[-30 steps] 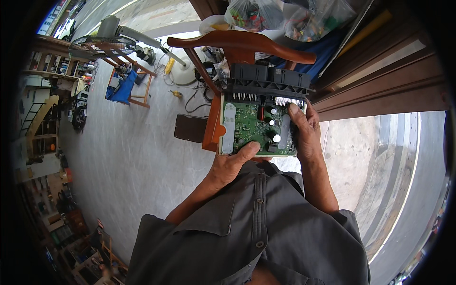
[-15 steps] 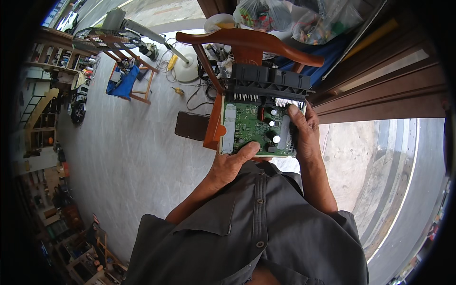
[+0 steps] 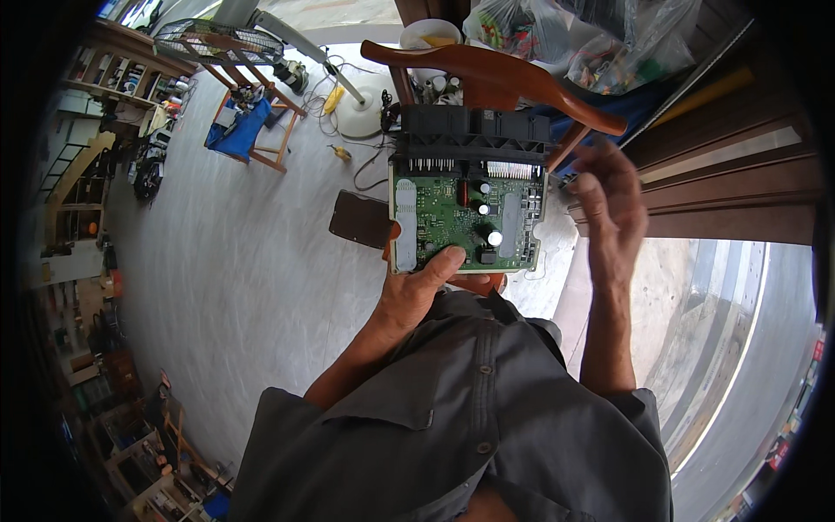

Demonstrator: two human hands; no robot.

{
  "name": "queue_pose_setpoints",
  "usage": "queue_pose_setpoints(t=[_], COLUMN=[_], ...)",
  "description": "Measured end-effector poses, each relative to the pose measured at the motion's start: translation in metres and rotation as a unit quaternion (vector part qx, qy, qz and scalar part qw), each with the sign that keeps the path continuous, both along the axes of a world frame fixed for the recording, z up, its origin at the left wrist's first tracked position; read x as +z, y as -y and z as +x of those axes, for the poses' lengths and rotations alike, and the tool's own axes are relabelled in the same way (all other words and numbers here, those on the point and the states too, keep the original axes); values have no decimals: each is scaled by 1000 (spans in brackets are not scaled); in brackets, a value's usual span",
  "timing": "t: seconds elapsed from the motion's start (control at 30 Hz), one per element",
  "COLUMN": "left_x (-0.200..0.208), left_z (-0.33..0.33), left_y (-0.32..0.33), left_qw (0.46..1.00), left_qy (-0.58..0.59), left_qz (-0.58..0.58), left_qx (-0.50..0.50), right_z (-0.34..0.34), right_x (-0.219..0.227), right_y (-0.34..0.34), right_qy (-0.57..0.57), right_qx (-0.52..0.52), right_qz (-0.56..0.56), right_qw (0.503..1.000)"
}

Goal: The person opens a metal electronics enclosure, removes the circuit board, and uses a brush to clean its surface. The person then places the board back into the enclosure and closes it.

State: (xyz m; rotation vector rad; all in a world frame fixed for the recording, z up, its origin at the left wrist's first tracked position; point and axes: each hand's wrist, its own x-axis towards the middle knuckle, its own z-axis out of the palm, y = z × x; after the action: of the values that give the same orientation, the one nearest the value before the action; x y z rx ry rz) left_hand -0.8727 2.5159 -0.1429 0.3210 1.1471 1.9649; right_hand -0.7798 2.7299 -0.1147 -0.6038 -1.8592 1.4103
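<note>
Underside: the circuit board [image 3: 444, 209] is hiding most fingers of the left hand [image 3: 410, 297].
Blur: the fingertips of the right hand [image 3: 616, 213] are smearing, leaving their exact spread unclear.
Board face: it is showing green, with pale grey patches toward both sides and several round, silver-topped parts.
Upper edge: a black connector block [image 3: 474, 130] is running along it, baring rows of metal pins.
Left grip: the thumb is pressing near the lower edge, pinching the board against fingers beneath.
Right hand: it is hovering beside the board, thumb standing apart from fingers.
Position: the board is facing up, partly covering a wooden chair [image 3: 513, 74].
</note>
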Motion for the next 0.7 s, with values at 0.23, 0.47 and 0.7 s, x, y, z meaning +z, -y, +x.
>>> queue_pose_setpoints(t=[0.23, 0.47, 0.7], left_x=[-15, -14, -13], left_z=[-12, -17, -25], left_y=[23, 41, 54], left_qw=[999, 999, 998], left_qy=[-2, 25, 22], left_qz=[-27, -18, -13], left_qx=[31, 41, 54], right_z=[16, 4, -4], right_x=[136, 163, 163], right_y=[8, 30, 40], right_qy=[-223, -324, -343], right_qx=[93, 290, 329], right_qz=[379, 484, 493], right_qw=[893, 759, 728])
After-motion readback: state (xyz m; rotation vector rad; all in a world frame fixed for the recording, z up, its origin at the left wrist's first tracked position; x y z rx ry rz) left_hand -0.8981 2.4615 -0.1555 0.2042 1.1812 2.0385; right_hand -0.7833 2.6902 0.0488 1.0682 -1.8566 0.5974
